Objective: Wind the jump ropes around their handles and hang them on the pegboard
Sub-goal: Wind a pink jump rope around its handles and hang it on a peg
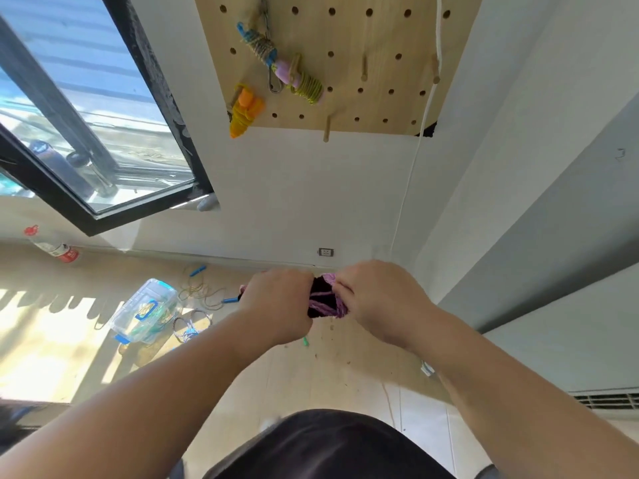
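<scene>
Cord of the pink jump rope (327, 303) crosses in several turns over its black handles (317, 288), and the bundle sits squeezed between your two hands, held out in front of you. Your left hand (276, 305) has its fingers curled round the left end of the bundle, with a bit of pink showing past its knuckles. Your right hand (377, 299) closes over the right end, its fingers bent onto the pink strands; the fingertips themselves are hidden behind the bundle.

Well above your hands hangs the wooden pegboard (363, 32). Three wound ropes hang on its left part: a blue-handled rope (257, 43) highest, a green rope on pink handles (306, 84) below it, and an orange rope (244, 114) lowest, at the board's left edge. A metal carabiner (275, 84) dangles between the first two. A white cord (415, 150) runs down the wall from the board's right side towards your right hand.

Beyond and to the left of your left hand, on the floor, lie a loose rope with blue handles (204, 288), a clear plastic box (145, 311) with blue latches, and a small blue-and-white braided rope (192, 328) just beside the box. Farther left lies a bottle with a red cap (52, 248). A wall socket (325, 252) sits just above the gap between your hands.
</scene>
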